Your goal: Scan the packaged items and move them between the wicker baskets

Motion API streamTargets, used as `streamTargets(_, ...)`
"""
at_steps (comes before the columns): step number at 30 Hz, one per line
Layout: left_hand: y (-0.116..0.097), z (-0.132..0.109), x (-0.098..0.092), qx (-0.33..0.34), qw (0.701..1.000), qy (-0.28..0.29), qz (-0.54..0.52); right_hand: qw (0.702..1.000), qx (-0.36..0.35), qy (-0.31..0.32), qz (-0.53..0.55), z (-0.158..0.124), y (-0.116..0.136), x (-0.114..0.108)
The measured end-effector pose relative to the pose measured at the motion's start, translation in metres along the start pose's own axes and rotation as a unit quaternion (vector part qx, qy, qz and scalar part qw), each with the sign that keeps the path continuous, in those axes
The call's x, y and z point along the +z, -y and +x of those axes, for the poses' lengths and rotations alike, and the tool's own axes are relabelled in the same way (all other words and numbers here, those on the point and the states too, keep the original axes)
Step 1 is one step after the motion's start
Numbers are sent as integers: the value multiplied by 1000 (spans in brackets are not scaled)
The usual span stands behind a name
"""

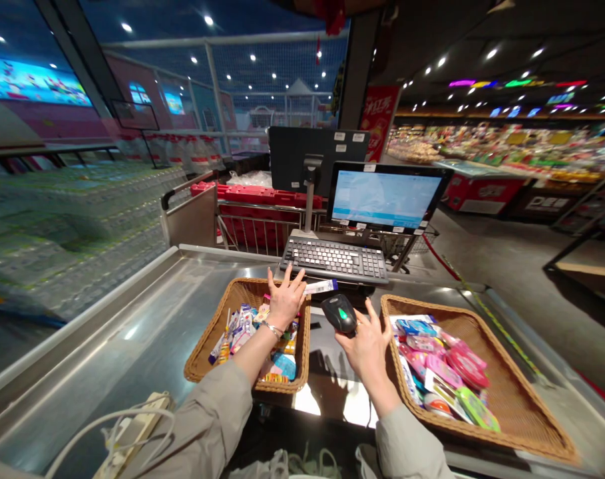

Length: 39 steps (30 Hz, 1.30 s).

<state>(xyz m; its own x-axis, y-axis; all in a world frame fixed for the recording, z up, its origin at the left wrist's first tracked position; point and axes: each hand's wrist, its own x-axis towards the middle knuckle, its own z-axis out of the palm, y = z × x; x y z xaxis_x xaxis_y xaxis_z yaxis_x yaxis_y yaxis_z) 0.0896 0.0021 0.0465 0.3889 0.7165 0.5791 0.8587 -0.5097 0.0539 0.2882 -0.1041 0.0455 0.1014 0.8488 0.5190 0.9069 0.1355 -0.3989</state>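
My left hand [285, 303] is over the left wicker basket [196, 356], back of the hand up, fingers partly spread. A narrow white-and-purple pack [322, 286] sticks out to the right from its fingertips; the grip itself is partly hidden. My right hand [367, 346] grips a black barcode scanner [339, 314] with a green light, thumb along its near side and other fingers raised. The scanner's head lies just below the pack, apart from it. Small colourful packs fill much of the left basket. In the right wicker basket [519, 399] lie pink, green and blue packaged items.
A keyboard [337, 258] stands beyond my hands, below a lit screen [387, 197] and a second monitor [315, 156] seen from behind. The metal counter [157, 319] has raised edges. A power strip [132, 436] with white cables lies at the near left. Shopping carts [262, 226] stand behind.
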Motion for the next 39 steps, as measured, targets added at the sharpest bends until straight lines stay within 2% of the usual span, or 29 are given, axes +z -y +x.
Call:
streamTargets(6, -3, 5, 2, 14, 1000, 2, 4, 1000, 7, -16, -18, 0, -7, -3)
streamTargets(12, -11, 12, 6, 33, 999, 3, -18, 998, 43, -35, -43, -1, -20, -8)
streamTargets(21, -32, 28, 12, 89, 995, 9, -40, 992, 99, -54, -64, -7, -41, -23)
streamTargets(27, -49, 39, 23, 135, 988, 13, -67, 982, 141, -88, -90, -15, -58, -36)
streamTargets(34, -68, 51, 42, 209, 975, -41, -65, 967, 205, -112, -105, -22, -74, -52)
streamTargets(39, -82, 59, 47, 244, 966, -40, -77, 955, 239, -130, -118, -27, -85, -62)
